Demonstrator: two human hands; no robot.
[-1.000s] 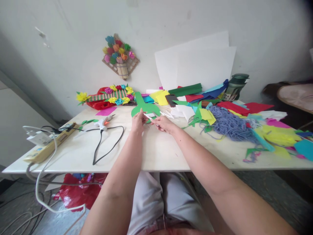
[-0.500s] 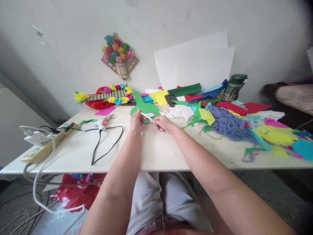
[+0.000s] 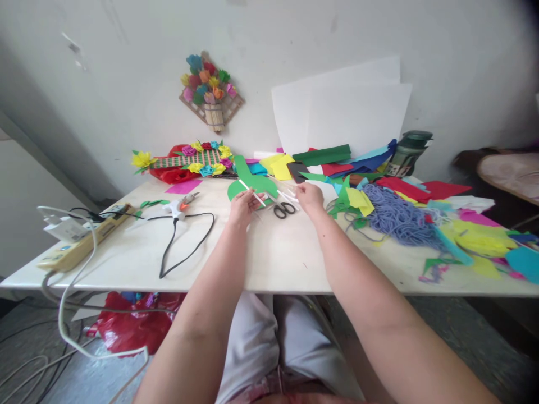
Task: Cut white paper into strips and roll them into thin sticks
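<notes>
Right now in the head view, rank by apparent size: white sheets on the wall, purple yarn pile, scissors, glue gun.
1. White sheets, largest.
2. Purple yarn pile.
3. Scissors and glue gun: they look alike, so no ranking between them; the glue gun's cord is not counted.

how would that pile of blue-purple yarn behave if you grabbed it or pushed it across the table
The yarn pile is a loose tangle of thin strands, so it would probably sag and trail when lifted, not hold a shape. It looks light for its bulk. Pushed, it would likely bunch up and drag the paper scraps lying against it, since strands spread over the table.
</notes>
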